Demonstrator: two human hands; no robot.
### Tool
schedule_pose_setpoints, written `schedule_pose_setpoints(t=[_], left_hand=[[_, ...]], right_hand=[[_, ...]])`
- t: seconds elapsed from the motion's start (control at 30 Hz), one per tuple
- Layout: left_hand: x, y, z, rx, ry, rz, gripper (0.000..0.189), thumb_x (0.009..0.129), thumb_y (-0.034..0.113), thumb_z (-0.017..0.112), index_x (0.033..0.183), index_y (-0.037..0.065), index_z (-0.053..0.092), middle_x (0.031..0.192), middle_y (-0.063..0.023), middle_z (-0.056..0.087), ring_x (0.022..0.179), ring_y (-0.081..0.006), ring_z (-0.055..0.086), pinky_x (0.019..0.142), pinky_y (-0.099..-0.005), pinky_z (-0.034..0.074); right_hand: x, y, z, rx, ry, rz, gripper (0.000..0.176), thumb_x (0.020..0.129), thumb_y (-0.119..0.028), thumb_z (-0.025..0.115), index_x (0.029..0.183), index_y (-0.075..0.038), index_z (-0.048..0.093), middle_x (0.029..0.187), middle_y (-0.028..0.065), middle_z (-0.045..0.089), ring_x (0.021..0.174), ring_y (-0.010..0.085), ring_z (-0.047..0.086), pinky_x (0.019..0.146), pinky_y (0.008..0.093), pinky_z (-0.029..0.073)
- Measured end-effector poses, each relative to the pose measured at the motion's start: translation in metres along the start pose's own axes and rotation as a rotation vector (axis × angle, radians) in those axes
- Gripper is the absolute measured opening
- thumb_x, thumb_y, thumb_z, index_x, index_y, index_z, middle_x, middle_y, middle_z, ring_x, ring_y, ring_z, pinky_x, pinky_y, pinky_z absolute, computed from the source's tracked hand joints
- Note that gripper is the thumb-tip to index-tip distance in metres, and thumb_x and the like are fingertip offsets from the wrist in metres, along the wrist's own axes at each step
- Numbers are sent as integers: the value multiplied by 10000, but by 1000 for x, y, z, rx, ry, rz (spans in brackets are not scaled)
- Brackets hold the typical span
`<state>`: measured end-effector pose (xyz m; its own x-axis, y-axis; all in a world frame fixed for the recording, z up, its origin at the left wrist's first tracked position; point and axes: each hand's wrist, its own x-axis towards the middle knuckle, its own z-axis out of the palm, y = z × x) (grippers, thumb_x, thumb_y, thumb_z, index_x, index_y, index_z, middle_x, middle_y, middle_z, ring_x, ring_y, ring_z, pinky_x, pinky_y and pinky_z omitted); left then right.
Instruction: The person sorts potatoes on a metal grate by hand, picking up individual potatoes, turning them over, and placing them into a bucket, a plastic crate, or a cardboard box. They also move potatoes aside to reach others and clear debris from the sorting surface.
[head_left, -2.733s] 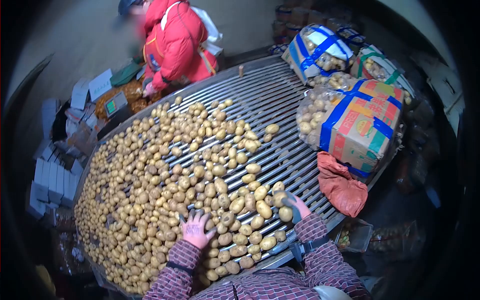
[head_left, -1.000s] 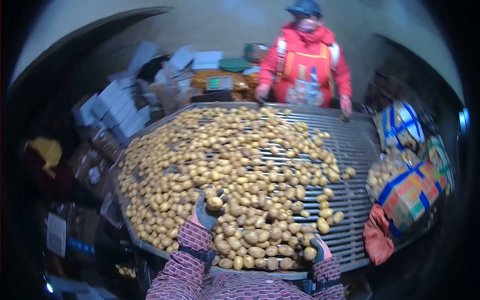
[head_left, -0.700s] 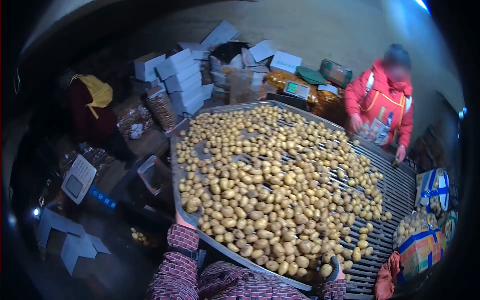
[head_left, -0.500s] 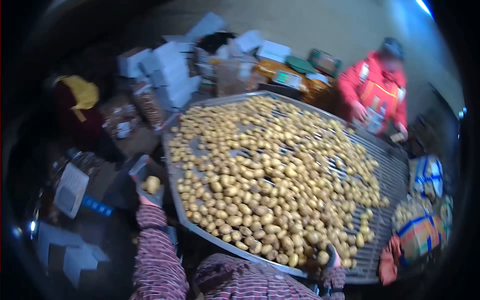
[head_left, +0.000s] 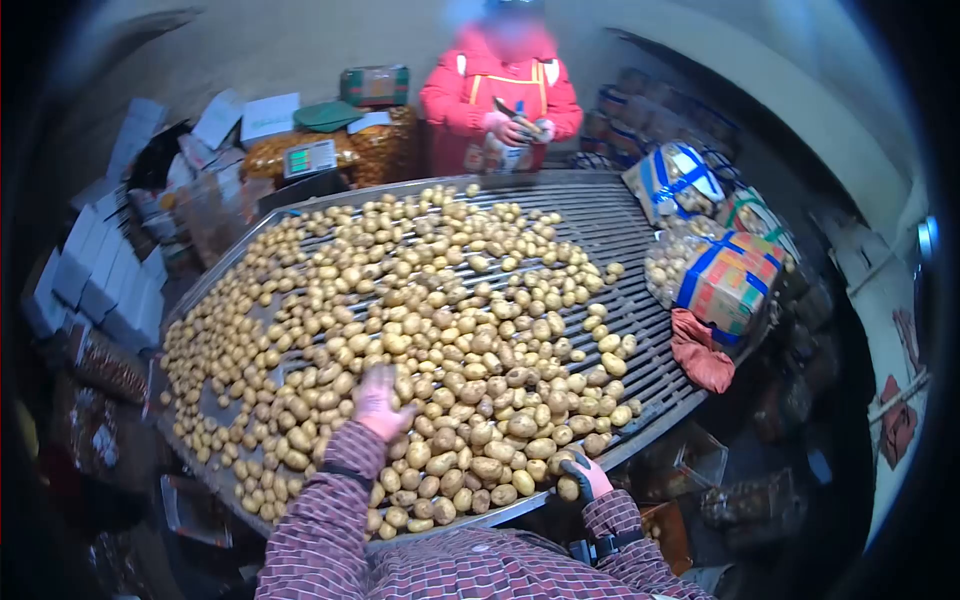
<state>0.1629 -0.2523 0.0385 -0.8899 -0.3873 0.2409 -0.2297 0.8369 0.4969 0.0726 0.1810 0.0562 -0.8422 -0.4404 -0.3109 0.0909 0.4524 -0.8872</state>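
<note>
Many potatoes (head_left: 470, 345) lie spread over a slatted metal sorting table (head_left: 600, 230) in front of me. My left hand (head_left: 380, 402), in a pinkish glove, rests on the pile left of the middle. Its thumb is out to the side and its fingers are stretched forward, slightly blurred, with no potato visibly gripped. Down at the table's near edge, my right hand (head_left: 588, 477), gloved in pink with dark fingertips, has its fingers curled around a single potato (head_left: 568, 488).
Across the table stands a person in a red jacket (head_left: 500, 90), handling a small object. Tied potato sacks (head_left: 725, 285) and a reddish cloth (head_left: 700, 350) are at the right. A digital scale (head_left: 310, 158) sits behind the table, and white boxes (head_left: 105, 270) are stacked to the left.
The view has swung to the right. My left hand, which held a potato beyond the table's left side, is now over the pile without it. My right hand remains at the near edge.
</note>
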Motion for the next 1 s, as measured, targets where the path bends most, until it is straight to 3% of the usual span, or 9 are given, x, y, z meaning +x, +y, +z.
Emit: schedule_pose_setpoints(t=[0.07,0.1,0.17,0.3,0.43,0.63,0.77,0.83,1.0], left_hand=[[28,55,33,25,-136,145,872,692,482,745,1385,70,413,1427,-239,372,1306,-408,374,1095,-478,315],[48,93,19,-76,-370,180,846,690,426,734,1374,42,417,1380,-245,421,1314,-420,363,1089,-498,304],[53,125,65,212,-466,316,872,711,482,713,1434,155,352,1494,-178,273,1373,-392,283,1082,-593,265],[103,157,70,349,-598,373,963,680,596,722,1471,233,308,1550,-113,205,1400,-368,250,1083,-606,252],[146,177,76,425,-618,457,1027,612,619,760,1466,242,331,1570,-66,181,1394,-392,267,1069,-640,247],[193,144,157,243,-500,470,929,665,531,759,1441,192,376,1531,-53,297,1391,-424,241,1120,-511,268],[201,134,117,178,-470,381,802,751,480,710,1407,124,419,1517,-75,317,1389,-413,246,1142,-472,251],[189,82,118,265,-344,466,774,765,475,694,1397,118,430,1529,-74,292,1404,-393,226,1144,-499,230],[145,17,64,424,-305,-110,893,754,514,690,1493,215,287,1575,-121,145,1444,-381,116,1162,-571,83]], right_hand=[[-4,-5,-2,205,-17,37,422,882,-277,600,1182,19,580,1112,132,615,1072,224,545,967,325,406],[-7,-8,0,315,-14,45,410,885,-268,595,1187,9,581,1111,113,614,1062,204,543,962,316,404],[-13,-9,3,330,25,64,415,889,-241,592,1226,0,565,1150,80,609,1084,192,539,967,308,407],[-17,-7,2,838,-14,234,495,872,-213,647,1294,6,512,1154,103,615,1020,200,606,885,334,506],[-16,-12,-2,870,-46,206,524,869,-236,647,1303,16,497,1160,101,616,1028,209,609,871,341,516],[-15,27,-1,732,0,245,509,875,-179,648,1314,37,507,1211,80,590,1125,175,539,992,316,420],[-13,18,-3,747,-16,207,596,850,-239,669,1340,34,467,1230,102,583,1102,192,569,954,324,459],[-15,20,-4,767,-28,198,588,856,-226,666,1346,29,466,1242,95,575,1121,185,552,971,322,441],[-14,16,-6,842,-71,189,614,853,-233,681,1370,8,454,1275,94,557,1178,178,513,1016,321,400]])
